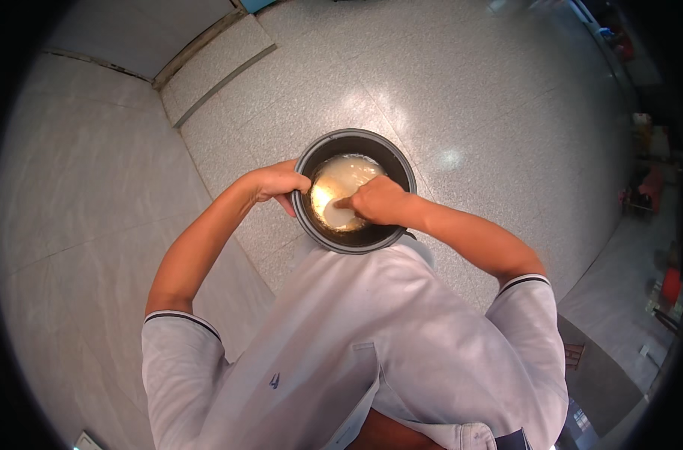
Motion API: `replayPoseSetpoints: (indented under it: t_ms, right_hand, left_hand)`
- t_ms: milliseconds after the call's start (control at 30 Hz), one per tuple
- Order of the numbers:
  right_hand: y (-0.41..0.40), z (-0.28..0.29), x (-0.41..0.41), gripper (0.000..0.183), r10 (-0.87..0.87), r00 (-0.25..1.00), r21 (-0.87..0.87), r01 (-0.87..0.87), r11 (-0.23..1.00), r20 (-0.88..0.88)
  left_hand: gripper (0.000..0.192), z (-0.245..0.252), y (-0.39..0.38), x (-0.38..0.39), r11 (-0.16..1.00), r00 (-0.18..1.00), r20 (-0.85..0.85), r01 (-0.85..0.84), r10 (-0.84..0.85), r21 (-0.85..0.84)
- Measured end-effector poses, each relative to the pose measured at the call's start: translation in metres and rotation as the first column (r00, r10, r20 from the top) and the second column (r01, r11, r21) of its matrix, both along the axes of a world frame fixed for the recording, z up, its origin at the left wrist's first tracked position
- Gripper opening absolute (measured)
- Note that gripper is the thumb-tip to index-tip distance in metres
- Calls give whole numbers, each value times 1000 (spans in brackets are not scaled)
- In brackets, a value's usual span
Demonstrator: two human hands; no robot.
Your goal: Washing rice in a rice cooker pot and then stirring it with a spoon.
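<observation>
A dark, round cooking pot (399, 160), like a rice cooker's inner pot, is in front of my torso at the lower edge of my shirt (341, 315). My left hand (282, 183) grips its left rim, thumb over the edge and fingers outside. Cloudy whitish liquid (347, 169) fills the bottom, with a bright glare on its left side. My right hand (378, 199) reaches in over the right rim, a finger pointing down at the liquid. A pale round patch lies by that fingertip; what it is remains unclear. The other right fingers are partly hidden.
Speckled floor tiles (330, 79) spread beneath and beyond the pot. Along the left runs a grey wall (94, 185), with a low ledge (223, 84) at its far end. Blurred objects, some red (651, 188), stand at the right edge.
</observation>
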State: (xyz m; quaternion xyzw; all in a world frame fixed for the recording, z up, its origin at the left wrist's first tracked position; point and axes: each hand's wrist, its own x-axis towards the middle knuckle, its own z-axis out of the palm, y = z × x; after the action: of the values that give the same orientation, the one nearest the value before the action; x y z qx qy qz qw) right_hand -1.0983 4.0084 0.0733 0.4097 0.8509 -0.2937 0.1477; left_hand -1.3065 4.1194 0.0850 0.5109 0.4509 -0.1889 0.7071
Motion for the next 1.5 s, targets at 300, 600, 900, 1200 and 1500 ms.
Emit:
replayPoseSetpoints:
  t_ms: [300,600,900,1200,1500]
  right_hand:
    - [0,0,8,36,49,998,-16,-48,999,35]
    - [16,-17,-15,24,-79,997,242,83,967,-25]
    - [-10,3,-2,25,18,997,-159,-6,987,73]
    - [0,-1,10,29,-7,994,-69,15,997,112]
    - [11,-18,-23,25,-82,996,170,86,982,-32]
  left_hand:
    - [51,10,-5,5,998,999,4,-51,51,38]
    - [51,8,-6,4,999,999,18,-37,37,35]
    - [50,14,-7,7,999,1000,7,-25,24,27]
    - [49,13,-8,6,998,999,3,-38,38,40]
    - [51,1,-5,4,999,999,22,-36,35,20]
